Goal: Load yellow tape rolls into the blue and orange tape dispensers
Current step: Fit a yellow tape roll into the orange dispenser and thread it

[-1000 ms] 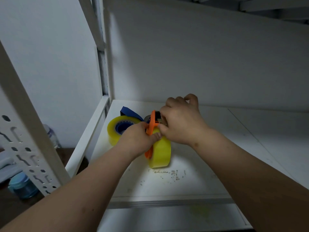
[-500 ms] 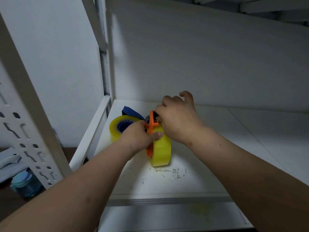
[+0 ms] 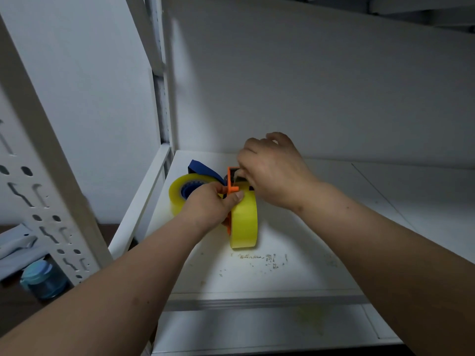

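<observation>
An orange tape dispenser [image 3: 232,181] stands upright on the white shelf [image 3: 295,265] with a yellow tape roll [image 3: 244,222] on it. My left hand [image 3: 209,206] grips the dispenser's left side, thumb on the roll's top. My right hand [image 3: 272,173] pinches at the dispenser's top end, where a dark opening shows; what its fingertips hold is hidden. Behind and to the left lies a second yellow roll [image 3: 177,191] on the blue dispenser [image 3: 203,169], flat on the shelf.
The shelf's back wall stands close behind the hands. A white perforated upright [image 3: 48,201] rises at the left. A blue-lidded jar [image 3: 42,278] sits below it. Specks of debris [image 3: 259,259] lie in front of the roll. The shelf's front lip [image 3: 257,301] runs across below.
My right hand has shifted slightly back and up at the dispenser's top, uncovering its orange end. The left hand keeps its grip; the roll stays in place.
</observation>
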The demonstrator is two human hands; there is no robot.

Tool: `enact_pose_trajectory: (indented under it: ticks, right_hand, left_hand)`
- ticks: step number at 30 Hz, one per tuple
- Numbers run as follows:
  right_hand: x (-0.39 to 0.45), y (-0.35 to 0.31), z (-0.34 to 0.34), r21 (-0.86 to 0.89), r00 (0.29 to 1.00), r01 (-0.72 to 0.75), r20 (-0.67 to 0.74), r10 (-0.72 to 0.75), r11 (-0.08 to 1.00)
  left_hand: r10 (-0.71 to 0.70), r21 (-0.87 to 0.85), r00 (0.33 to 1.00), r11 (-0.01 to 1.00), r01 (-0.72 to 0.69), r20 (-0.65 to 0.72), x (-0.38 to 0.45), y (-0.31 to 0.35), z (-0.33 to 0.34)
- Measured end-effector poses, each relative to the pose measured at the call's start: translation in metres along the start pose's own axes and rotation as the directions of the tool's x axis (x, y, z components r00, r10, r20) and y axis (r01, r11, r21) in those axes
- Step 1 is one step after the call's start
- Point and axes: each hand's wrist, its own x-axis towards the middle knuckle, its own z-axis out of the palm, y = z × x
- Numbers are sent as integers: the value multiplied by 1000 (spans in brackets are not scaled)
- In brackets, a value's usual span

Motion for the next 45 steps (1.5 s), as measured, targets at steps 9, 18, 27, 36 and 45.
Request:
enact_pose_trajectory:
  ticks: [9, 18, 27, 36, 45]
  right_hand:
    - [13, 17, -6, 54, 980, -12, 199, 1, 998]
    - [17, 8, -14, -102, 995, 96, 40, -92, 990]
    - [14, 26, -1, 170, 999, -47, 5, 47, 984]
    - [6, 35, 1, 177, 999, -40, 25, 36, 983]
    - [20, 22, 1, 114, 997, 77, -23, -75, 990]
  left_hand:
    - [15, -181, 991, 983, 10, 132, -2, 0, 8]
    - [17, -18, 999, 1000, -16, 28, 8, -3, 3]
    - [18, -165, 968, 986, 24, 249, 7, -4, 3]
    - [51, -119, 982, 992, -30, 181, 8, -3, 8]
    - [45, -102, 995, 994, -35, 94, 12, -3, 6]
